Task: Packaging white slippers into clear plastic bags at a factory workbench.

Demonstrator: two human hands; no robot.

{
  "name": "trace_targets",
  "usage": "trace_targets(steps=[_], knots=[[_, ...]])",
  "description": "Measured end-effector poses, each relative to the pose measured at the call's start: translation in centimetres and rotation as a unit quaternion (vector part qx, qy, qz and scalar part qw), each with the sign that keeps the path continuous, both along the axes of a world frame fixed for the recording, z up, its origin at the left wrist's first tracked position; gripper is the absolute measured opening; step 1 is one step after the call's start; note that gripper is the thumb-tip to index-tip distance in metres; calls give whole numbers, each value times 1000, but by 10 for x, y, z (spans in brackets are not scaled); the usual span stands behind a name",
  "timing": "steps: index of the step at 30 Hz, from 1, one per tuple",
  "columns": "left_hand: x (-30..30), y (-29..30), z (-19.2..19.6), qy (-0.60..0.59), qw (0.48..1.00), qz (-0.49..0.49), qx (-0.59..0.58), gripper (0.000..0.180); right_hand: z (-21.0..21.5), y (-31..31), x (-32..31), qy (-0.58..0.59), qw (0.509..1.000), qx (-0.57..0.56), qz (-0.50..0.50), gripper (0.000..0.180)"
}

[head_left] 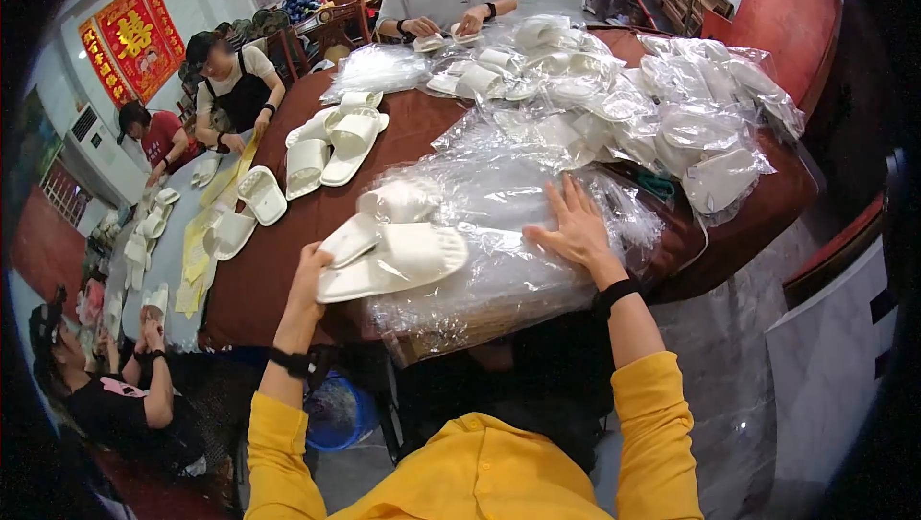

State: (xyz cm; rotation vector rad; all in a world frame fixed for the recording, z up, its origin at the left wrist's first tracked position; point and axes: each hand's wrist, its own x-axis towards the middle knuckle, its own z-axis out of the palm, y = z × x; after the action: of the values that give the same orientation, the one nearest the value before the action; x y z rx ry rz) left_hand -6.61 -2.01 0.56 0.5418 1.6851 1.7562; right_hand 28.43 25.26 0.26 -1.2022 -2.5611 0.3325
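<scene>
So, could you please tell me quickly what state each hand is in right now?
Left hand: closed, holding a pair of white slippers.
Right hand: open and spread, resting on the clear plastic bags.

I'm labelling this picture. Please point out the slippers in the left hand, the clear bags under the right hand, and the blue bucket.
White slippers [408, 255]: head view, on the nearer slipper's strap.
Clear bags [508, 240]: head view, on the top of the pile.
Blue bucket [366, 414]: head view, on its right wall.
</scene>
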Motion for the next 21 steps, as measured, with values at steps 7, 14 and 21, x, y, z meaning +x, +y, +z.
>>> trace_targets(steps=[7,14,21], knots=[[-15,-97,5,35,971,217,98,43,-8,13,0,-47,998,-1,31,114],[48,-67,97,-10,966,96,241,39,0,10,-1,-50,998,-3,38,112],[161,13,66,-79,961,161,211,45,-1,4,-2,-37,999,3,33,111]])
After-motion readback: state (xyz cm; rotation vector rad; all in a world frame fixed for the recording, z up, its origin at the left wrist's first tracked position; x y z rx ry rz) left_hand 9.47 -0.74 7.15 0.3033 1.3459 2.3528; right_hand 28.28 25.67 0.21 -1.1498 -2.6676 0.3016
